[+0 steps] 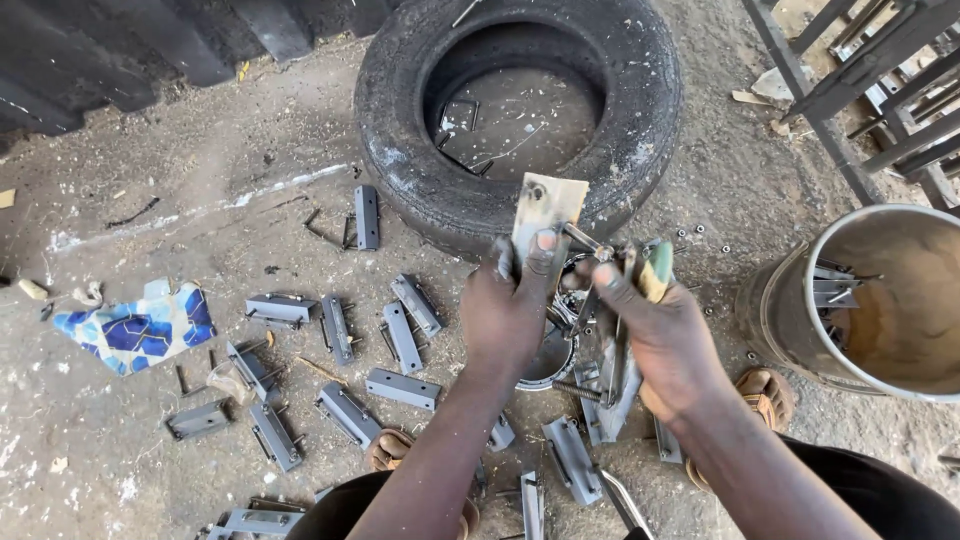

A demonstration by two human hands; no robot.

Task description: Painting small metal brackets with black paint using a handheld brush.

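Just below the worn rubber tyre (520, 110), on the gritty dirt floor (150, 180), your left hand (508, 312) pinches a flat, smudged card-like plate (546, 212) upright; your right hand (665, 335) grips a green-handled tool (655, 270) above scattered grey steel brackets (403, 388).

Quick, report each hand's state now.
Left hand: closed on a worn paper sheet.
Right hand: closed on a green-handled tool.

Beside the worn, matt black rubber tyre (520, 110), dull grey metal brackets (403, 388) lie on rough, dusty ground (200, 180). The left hand (505, 310) pinches a smudged, stiff card-like piece (547, 210). The bucket (880, 300) looks like rusty metal.
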